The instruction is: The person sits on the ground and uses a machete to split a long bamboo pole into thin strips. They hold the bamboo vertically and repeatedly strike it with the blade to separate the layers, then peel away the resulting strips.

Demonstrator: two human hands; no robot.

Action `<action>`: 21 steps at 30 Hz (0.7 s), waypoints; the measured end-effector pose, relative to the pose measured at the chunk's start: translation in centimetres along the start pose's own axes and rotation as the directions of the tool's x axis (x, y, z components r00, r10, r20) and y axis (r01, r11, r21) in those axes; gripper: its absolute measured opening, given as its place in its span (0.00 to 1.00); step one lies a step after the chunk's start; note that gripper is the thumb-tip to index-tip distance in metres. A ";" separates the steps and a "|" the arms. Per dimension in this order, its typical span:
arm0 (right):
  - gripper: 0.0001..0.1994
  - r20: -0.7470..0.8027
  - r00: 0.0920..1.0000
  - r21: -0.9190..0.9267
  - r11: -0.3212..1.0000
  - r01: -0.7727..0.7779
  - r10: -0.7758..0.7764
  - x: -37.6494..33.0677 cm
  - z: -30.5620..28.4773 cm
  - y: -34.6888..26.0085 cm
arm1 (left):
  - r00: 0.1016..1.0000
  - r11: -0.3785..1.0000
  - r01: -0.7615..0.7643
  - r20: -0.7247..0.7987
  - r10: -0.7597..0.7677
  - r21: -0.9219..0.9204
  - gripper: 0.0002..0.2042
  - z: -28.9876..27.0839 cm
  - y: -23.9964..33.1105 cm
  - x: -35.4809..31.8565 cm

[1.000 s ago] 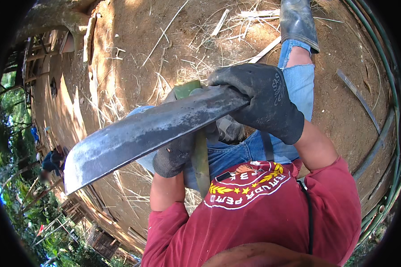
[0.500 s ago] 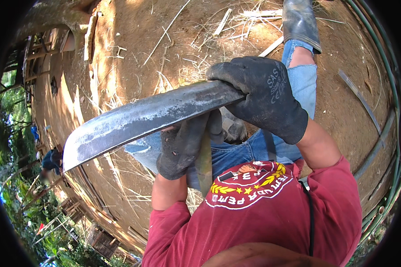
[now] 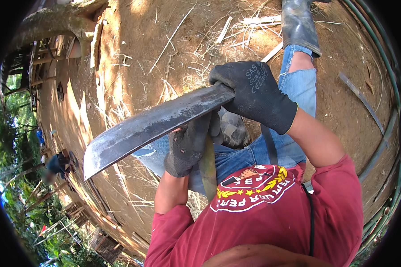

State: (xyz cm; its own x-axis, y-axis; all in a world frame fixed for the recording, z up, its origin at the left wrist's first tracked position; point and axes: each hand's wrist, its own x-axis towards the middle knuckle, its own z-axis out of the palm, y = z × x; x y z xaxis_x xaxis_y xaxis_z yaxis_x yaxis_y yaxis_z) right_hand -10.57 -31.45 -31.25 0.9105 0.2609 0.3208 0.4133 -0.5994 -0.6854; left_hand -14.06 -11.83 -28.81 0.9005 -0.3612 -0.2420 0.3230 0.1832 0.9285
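Sunlight and shade streak the brown dirt ground [image 3: 138, 33]. Green foliage [image 3: 13, 133] lines its left edge, 1 thick trunk [image 3: 53, 24] its upper-left corner, and long green poles [image 3: 386, 212] its right edge.

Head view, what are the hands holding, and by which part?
The right hand grips a knife at the handle end, hidden in the fist. The left hand holds a strip just above its visible stretch; the knife hides the rest.
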 end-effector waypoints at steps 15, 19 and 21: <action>0.11 -0.092 0.886 0.200 0.880 -0.430 0.454 1.2 -0.6 8.8 | 0.989 0.997 0.073 -0.128 -0.073 -0.007 0.21 2.4 3.3 -0.2; 0.10 -0.103 0.939 0.382 0.885 -0.267 0.327 1.0 -0.9 2.6 | 0.993 0.994 0.055 -0.101 -0.065 -0.100 0.19 0.5 2.4 -0.4; 0.08 -0.057 0.971 0.261 0.943 -0.208 0.230 0.5 -0.9 0.5 | 0.992 0.999 0.021 -0.126 -0.024 -0.027 0.21 0.6 2.1 -0.7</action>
State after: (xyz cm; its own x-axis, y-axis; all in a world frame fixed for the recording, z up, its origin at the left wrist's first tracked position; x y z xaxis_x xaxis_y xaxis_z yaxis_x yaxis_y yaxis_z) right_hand -9.96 -32.31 -30.82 0.9789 0.0727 0.1910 0.2037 -0.4214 -0.8837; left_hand -14.15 -11.80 -26.48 0.9219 -0.2473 -0.2982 0.3497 0.2002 0.9152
